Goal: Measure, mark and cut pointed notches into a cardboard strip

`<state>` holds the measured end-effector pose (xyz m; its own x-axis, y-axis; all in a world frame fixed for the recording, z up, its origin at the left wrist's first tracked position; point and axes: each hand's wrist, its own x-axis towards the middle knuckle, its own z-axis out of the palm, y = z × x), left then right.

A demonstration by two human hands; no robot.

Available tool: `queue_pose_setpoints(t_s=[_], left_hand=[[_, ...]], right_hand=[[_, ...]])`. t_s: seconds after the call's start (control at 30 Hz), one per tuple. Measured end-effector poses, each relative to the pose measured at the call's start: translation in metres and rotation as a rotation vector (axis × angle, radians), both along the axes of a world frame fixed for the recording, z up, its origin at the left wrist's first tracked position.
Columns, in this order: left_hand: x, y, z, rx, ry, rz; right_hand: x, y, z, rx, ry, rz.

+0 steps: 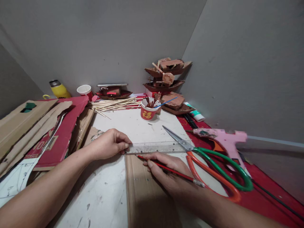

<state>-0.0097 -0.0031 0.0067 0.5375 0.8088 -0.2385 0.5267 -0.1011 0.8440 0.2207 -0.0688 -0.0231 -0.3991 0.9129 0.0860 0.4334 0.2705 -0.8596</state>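
Note:
A clear ruler lies across the top edge of a brown cardboard piece. The fingers of my left hand are closed on the ruler's left end. My right hand grips a red and black pencil, its tip at the ruler's lower edge over the cardboard. Scissors with one green and one orange handle lie spread just right of my right hand, their blades over the ruler's right part.
Behind stand a red paper cup with brown paint and several brown model boats. Thin sticks lie at the back. Cardboard sheets pile up at left; a pink glue gun rests at right. Grey walls enclose the table.

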Motion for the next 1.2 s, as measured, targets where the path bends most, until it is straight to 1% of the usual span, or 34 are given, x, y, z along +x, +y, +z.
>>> queue_pose_setpoints(t_s=[0.13,0.3,0.5,0.67,0.77,0.93,1.0,1.07,1.13,1.2], left_hand=[[0.000,0.000,0.000,0.008,0.001,0.004],[0.000,0.000,-0.001,0.009,-0.006,0.001],[-0.001,0.001,-0.002,0.005,-0.007,0.013],[0.000,0.001,-0.002,-0.004,-0.012,0.022],[0.000,0.001,-0.002,-0.009,-0.016,0.023],[0.000,0.000,-0.001,-0.025,-0.031,0.033],[0.000,0.000,-0.001,-0.037,-0.044,0.039],[0.001,0.000,0.000,-0.055,-0.064,0.041],[0.001,-0.001,0.001,-0.076,-0.091,0.044],[0.002,-0.001,0.001,-0.087,-0.126,0.061]], right_hand=[[0.000,0.000,0.001,-0.005,-0.027,-0.002],[-0.001,0.001,0.002,-0.002,0.015,0.000],[-0.003,0.001,0.005,-0.004,0.008,-0.009],[-0.002,-0.001,0.002,0.013,0.002,0.000],[-0.001,-0.001,0.002,0.003,0.006,-0.007],[-0.003,0.002,0.007,-0.003,0.022,0.012],[-0.003,0.002,0.005,-0.025,0.028,0.002],[-0.002,0.000,0.001,-0.073,0.083,-0.024],[0.002,-0.003,-0.003,-0.132,0.184,-0.071],[0.008,-0.006,-0.003,-0.186,0.293,-0.115]])
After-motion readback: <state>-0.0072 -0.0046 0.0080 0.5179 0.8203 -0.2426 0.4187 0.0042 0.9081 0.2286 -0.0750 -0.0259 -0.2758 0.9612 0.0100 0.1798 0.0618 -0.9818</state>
